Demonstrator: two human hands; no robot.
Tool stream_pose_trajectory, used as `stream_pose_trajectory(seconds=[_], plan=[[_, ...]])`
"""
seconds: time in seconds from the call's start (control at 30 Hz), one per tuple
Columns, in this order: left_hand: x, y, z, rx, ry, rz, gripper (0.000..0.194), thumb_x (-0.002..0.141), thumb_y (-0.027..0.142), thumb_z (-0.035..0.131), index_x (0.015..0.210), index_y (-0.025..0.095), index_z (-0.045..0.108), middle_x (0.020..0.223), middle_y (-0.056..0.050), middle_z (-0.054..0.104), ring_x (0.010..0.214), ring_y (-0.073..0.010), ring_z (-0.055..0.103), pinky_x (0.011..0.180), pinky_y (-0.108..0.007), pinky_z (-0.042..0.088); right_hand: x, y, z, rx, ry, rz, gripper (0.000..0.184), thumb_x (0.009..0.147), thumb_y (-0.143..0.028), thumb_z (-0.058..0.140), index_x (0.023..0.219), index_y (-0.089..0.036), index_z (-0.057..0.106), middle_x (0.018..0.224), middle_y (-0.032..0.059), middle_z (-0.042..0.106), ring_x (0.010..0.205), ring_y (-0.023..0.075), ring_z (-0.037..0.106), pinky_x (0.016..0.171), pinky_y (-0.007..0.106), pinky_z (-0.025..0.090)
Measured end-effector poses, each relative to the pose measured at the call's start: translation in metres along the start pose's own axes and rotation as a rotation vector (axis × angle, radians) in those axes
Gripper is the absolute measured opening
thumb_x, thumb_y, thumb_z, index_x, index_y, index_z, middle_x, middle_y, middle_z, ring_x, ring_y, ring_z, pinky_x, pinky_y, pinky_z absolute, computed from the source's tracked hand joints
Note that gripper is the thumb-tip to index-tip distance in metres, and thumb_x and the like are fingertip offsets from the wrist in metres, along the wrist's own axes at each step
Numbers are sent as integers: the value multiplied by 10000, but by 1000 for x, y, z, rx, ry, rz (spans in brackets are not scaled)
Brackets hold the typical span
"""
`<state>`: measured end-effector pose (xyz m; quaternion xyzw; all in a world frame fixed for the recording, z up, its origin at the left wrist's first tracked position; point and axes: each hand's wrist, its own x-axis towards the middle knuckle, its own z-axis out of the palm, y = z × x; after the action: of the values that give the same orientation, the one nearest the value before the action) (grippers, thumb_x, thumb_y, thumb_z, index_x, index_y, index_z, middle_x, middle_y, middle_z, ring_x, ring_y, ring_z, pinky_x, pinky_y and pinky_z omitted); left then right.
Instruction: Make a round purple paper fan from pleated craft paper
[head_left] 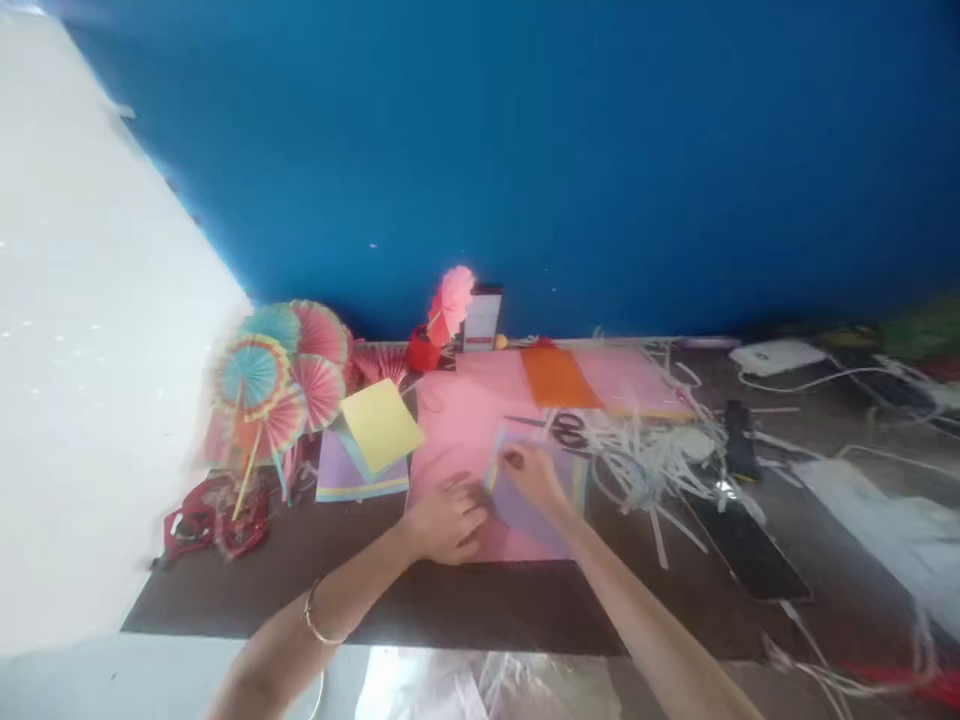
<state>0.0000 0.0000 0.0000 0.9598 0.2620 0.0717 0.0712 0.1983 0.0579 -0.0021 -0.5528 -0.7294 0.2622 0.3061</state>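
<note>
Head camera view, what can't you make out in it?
All in the head view:
Right hand: blur hides whether its fingers pinch the purple paper.
Pink paper: partly hidden by the left hand.
Upright white panel: any print is too small to read.
Green item: blurred, cut off by the right edge.

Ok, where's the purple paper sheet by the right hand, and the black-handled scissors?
Purple paper sheet (523,507): head view, on a bare part of its surface.
Black-handled scissors (568,431): head view, on the handles.
</note>
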Motion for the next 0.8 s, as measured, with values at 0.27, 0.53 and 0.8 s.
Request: stream_pose_trajectory(seconds=[0.27, 0.53, 0.8], plan=[[14, 4, 1, -26, 52, -131, 558, 878, 320, 297, 1392, 116, 223, 1436, -96, 307, 1331, -215, 254, 1095, -431, 187, 2, 4, 1, -98, 60, -61, 186, 755, -310, 495, 622, -190, 546, 653, 45, 608, 612, 177, 566, 605, 289, 437], [12, 4, 6, -46, 82, -147, 535, 894, 312, 278, 1392, 121, 230, 1433, -83, 317, 1330, -213, 256, 1102, -425, 178, 12, 8, -4, 10, 126, -48, 211, 741, -381, 530, 736, -177, 584, 753, 64, 635, 669, 191, 589, 613, 302, 462], [13, 6, 3, -38, 105, -158, 504, 906, 310, 276, 1379, 138, 270, 1413, -70, 357, 1325, -195, 272, 1105, -413, 187, 20, 7, -8, 30, 162, -76, 239, 751, -403, 539, 648, -189, 567, 721, 50, 626, 688, 195, 582, 651, 308, 452]])
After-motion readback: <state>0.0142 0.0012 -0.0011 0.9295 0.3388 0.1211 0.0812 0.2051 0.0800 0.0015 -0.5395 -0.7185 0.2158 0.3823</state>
